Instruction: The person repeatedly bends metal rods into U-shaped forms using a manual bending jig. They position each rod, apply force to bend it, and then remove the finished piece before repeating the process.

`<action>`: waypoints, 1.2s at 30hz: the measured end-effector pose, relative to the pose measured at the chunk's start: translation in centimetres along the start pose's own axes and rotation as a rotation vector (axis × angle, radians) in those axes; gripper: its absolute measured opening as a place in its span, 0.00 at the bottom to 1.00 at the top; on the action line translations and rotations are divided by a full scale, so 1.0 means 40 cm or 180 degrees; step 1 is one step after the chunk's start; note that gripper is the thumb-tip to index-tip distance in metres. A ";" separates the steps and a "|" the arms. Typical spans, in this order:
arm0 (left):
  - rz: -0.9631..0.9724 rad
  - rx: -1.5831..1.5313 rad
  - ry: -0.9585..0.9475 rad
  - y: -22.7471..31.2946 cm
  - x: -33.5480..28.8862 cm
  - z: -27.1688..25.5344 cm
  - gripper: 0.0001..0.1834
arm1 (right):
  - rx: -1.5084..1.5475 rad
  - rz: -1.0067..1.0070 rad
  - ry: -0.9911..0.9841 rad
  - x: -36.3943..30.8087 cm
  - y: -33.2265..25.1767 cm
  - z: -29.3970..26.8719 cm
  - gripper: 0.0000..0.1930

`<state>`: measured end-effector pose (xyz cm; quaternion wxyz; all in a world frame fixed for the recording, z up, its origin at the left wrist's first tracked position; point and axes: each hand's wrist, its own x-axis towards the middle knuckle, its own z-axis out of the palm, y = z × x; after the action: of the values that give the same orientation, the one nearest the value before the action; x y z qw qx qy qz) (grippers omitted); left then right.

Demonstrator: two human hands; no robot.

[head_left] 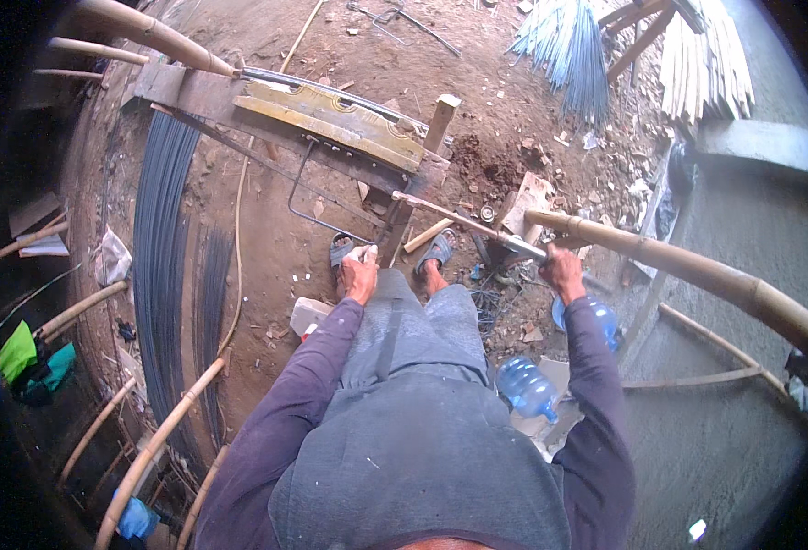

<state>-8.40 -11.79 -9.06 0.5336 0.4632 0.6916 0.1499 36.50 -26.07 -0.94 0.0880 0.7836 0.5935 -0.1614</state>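
Observation:
My right hand [562, 272] is wrapped round the near end of a long metal lever [472, 225]. The lever's far end reaches a narrow wooden bench [271, 133] in front of me. My left hand [360, 275] is closed beside the bench's near end, at the end of a thin bent steel rod [335, 227]. From there the rod runs left, then turns up toward the bench edge. A worn yellow metal plate [330, 124] is fixed along the bench top. The exact contact between lever and rod is too small to make out.
Bundles of dark steel rods [161, 257] lie on the dirt at left. Bamboo poles [688, 266] cross on the right, with more at lower left. Blue plastic water jugs [527, 387] stand near my right arm. Further rod bundles [569, 64] lie at the back right, beside grey concrete [743, 367].

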 end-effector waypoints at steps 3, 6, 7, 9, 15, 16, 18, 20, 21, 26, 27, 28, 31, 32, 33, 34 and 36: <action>0.0009 0.0056 0.0141 0.022 -0.015 0.005 0.16 | -0.0178 -0.0372 -0.0027 0.142 0.075 -0.055 0.10; -0.0086 -0.0019 0.0255 0.041 -0.024 0.012 0.15 | -0.0245 -0.0616 -0.0252 0.245 0.115 -0.104 0.09; -0.0115 -0.0068 0.0306 0.046 -0.026 0.017 0.14 | -0.0360 -0.0740 -0.0232 0.265 0.122 -0.117 0.09; -0.0141 -0.0057 0.0346 0.049 -0.031 0.027 0.13 | -0.0174 -0.0816 -0.0408 0.293 0.132 -0.133 0.09; -0.0280 -0.0172 0.0328 0.041 -0.045 0.046 0.13 | -0.0444 -0.0929 -0.0426 0.349 0.164 -0.097 0.12; -0.0214 -0.0188 0.0293 0.040 -0.042 0.044 0.13 | -0.0162 -0.0981 -0.0321 0.340 0.170 -0.083 0.13; -0.0309 -0.0216 0.0188 0.039 -0.029 0.030 0.13 | -0.0018 -0.1105 0.0001 0.311 0.175 -0.060 0.15; -0.0033 0.0007 -0.0139 0.037 -0.007 -0.006 0.14 | 0.0194 -0.1199 0.0082 0.270 0.168 -0.052 0.14; 0.0060 0.0048 -0.0340 0.035 0.003 -0.032 0.14 | 0.0304 -0.1154 0.0050 0.237 0.160 -0.053 0.14; 0.0671 0.0633 0.0542 0.040 0.124 -0.247 0.22 | 0.0176 -0.0725 0.0118 0.061 0.083 -0.091 0.10; 0.0722 0.0552 0.1000 0.053 0.164 -0.293 0.22 | 0.0426 -0.0670 0.0389 0.016 0.058 -0.093 0.10; 0.0830 0.0539 0.1582 0.071 0.210 -0.334 0.23 | 0.0467 -0.0421 0.0422 -0.035 0.027 -0.089 0.10; 0.0942 -0.0157 0.0526 0.177 0.364 -0.394 0.22 | 0.0921 0.0216 0.0626 -0.168 -0.102 -0.057 0.10; 0.0555 -0.0337 -0.0024 0.217 0.395 -0.405 0.21 | 0.1020 0.0375 0.0675 -0.208 -0.156 -0.041 0.09; 0.0195 -0.0549 -0.0641 0.256 0.411 -0.420 0.20 | 0.1119 0.0594 0.0669 -0.246 -0.209 -0.025 0.09; -0.0059 -0.0681 -0.0905 0.292 0.415 -0.435 0.19 | 0.1700 0.0754 0.0755 -0.283 -0.263 -0.010 0.11; -0.0636 -0.1050 -0.1545 0.367 0.413 -0.458 0.17 | 0.2295 0.1224 0.0791 -0.347 -0.359 0.020 0.14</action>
<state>-17.42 14.41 -1.62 0.7632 0.3223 0.5524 0.0918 19.23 -34.82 4.06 -0.2354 0.8741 0.3482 -0.2435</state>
